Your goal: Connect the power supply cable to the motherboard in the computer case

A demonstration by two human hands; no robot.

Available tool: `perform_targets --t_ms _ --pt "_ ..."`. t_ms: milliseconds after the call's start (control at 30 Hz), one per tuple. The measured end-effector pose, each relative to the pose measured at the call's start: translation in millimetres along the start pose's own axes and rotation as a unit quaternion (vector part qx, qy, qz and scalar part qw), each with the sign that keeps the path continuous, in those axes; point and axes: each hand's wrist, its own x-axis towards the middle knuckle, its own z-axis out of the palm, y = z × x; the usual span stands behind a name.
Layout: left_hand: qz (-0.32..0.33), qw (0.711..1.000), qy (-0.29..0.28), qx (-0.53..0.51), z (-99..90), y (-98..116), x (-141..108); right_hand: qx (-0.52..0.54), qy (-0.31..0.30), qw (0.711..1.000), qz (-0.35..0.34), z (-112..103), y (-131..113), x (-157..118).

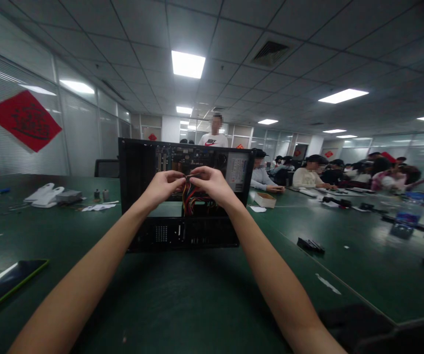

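An open black computer case (208, 235) stands on the green table, its inside facing me. Inside it, a bundle of red, yellow and black cables (189, 199) hangs at the middle, below a circuit board (197, 156). My left hand (163, 187) pinches the dark upper end of the cables from the left. From the right, my right hand (212, 183) pinches the same dark part, its fingertips almost touching those of my left hand. The small part between the fingertips is mostly hidden. A labelled power supply (238, 171) sits at the upper right of the case.
The green table (182, 305) bears a tablet (9, 280) at the left, white gloves (45, 195) and a grey box (69, 196) further back, a small open box (264, 199) and a black part (310, 245) at the right. People sit behind; one person stands beyond the case.
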Motion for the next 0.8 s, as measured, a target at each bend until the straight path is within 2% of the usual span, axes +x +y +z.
perform_targets --t_ms 233,333,400,567,667,800 --pt "-0.014 0.997 -0.057 -0.039 -3.7 8 -6 -0.021 0.014 1.0 0.002 -3 -3 -2" --pt "-0.026 0.995 -0.096 -0.023 -7.8 14 -10 -0.039 0.014 0.999 -0.007 -5 -3 -2" --pt "-0.012 0.994 -0.108 0.007 -9.8 16 -11 -0.044 0.013 0.999 -0.011 -6 -3 -2" --pt "0.077 0.988 -0.115 0.069 -8.9 14 -13 -0.025 0.006 1.0 -0.011 -10 -6 -4" --pt "0.148 0.978 -0.098 0.111 -6.1 8 -14 0.012 0.006 1.0 0.011 -14 -5 -4" --pt "0.245 0.939 -0.041 0.236 -4.5 -1 -11 0.054 0.003 0.998 0.034 -17 -3 -3"
